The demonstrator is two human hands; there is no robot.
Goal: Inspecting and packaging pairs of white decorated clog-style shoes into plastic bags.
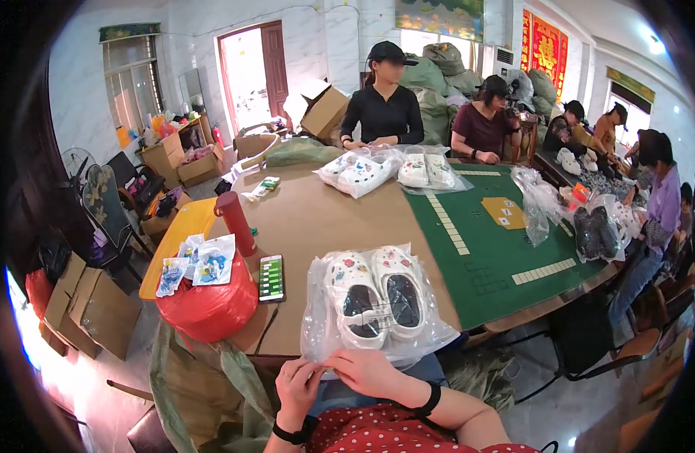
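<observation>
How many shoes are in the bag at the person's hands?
2: a left one and a right one, side by side in the clear bag, toes away from the person. Anything beneath them would be hidden.

Fisheye from head height, tilted downward; hands [365,373] near

Fingers [350,363] hide part of the clear bag [374,300]; below, the polka-dot garment [385,432] is cut off.
</observation>
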